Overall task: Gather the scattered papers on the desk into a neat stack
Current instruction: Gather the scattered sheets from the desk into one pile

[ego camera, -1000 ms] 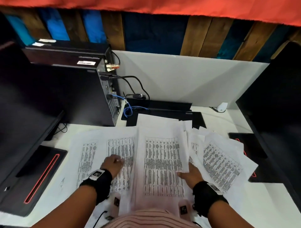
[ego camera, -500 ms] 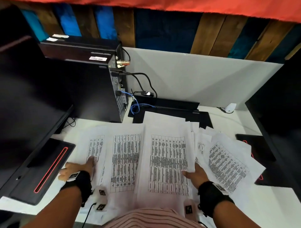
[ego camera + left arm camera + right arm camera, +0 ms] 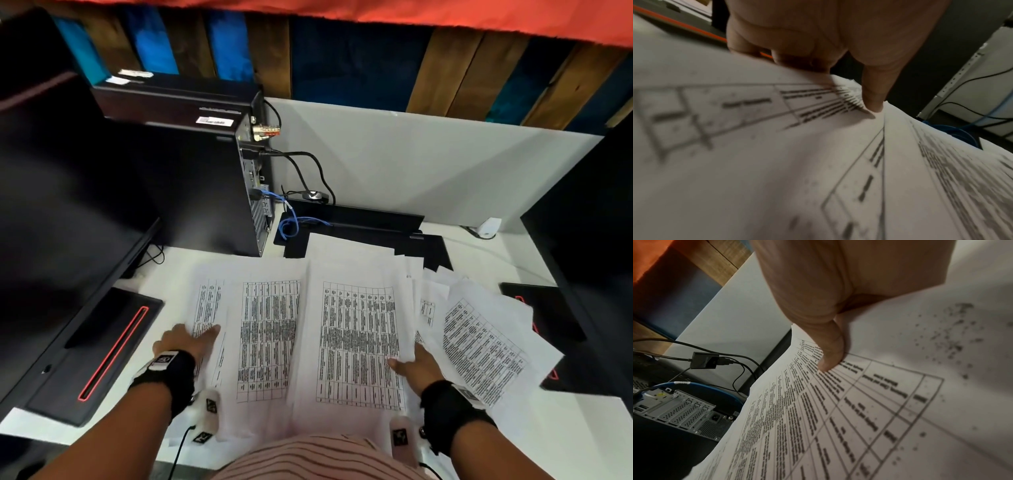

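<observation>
Left hand [image 3: 181, 341] now shifted out to leftmost sheet [image 3: 205, 308], fingers flat, grip released; right hand [image 3: 416, 366] pinches centre pile [image 3: 359, 342] edge; sweep inward likely next.

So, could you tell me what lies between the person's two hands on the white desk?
In the head view, printed table sheets lie overlapping between left hand and right hand.

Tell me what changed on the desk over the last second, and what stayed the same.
The left hand moved from the middle-left sheet out to the leftmost sheet and now rests on its near part, fingers flat. Nothing was picked up or let go. The right hand stayed at the right edge of the central pile, thumb on top. The fanned sheets on the right are still spread out.
</observation>
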### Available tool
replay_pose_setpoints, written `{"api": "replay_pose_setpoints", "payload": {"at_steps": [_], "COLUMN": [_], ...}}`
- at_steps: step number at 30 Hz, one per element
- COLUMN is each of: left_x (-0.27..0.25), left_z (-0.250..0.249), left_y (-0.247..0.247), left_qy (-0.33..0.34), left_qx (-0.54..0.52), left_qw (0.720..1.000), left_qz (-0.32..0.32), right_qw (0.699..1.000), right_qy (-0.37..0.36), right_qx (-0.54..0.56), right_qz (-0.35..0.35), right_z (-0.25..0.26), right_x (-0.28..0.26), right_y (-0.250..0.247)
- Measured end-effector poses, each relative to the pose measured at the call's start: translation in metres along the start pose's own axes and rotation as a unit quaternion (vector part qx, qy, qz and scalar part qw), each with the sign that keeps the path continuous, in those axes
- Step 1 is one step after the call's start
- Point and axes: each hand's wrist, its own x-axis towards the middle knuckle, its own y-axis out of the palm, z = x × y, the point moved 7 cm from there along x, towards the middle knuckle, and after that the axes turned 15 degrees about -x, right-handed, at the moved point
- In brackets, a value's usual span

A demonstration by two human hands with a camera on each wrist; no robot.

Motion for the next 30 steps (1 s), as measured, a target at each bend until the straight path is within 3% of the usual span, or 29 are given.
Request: {"api": "replay_pose_setpoints", "payload": {"at_steps": [4, 8, 14, 17, 20, 30], "left_x": [-0.011, -0.021, -0.022, -0.028, -0.043, -0.110], "left_z": [-0.012, -0.016, -0.014, -0.024, -0.042, -0.129], "left_y": [0.013, 0.025, 0.034, 0.025, 0.018, -0.055], "left_qy": [0.021, 0.029, -0.028, 0.036, 0.129, 0.329], "left_qx": [0.064, -0.140, -0.256, -0.205, -0.059, 0.002], "left_qw": [0.997, 0.989, 0.963, 0.976, 0.989, 0.944], "left_qz": [0.025, 0.033, 0.080, 0.067, 0.043, -0.023], "right_qw": [1.000, 1.000, 1.000, 1.000, 0.999, 0.999], "right_qy": [0.001, 0.009, 0.012, 0.008, 0.014, 0.027], "right_qx": [0.002, 0.014, 0.025, 0.021, 0.027, 0.032], "right_qz": [-0.002, 0.000, 0.008, 0.006, 0.010, 0.019], "right_z": [-0.001, -0.004, -0.005, -0.005, -0.006, -0.003], "right_x": [0.000, 0.000, -0.001, -0.001, -0.001, -0.006], "right_y": [0.001, 0.001, 0.001, 0.000, 0.002, -0.001]}}
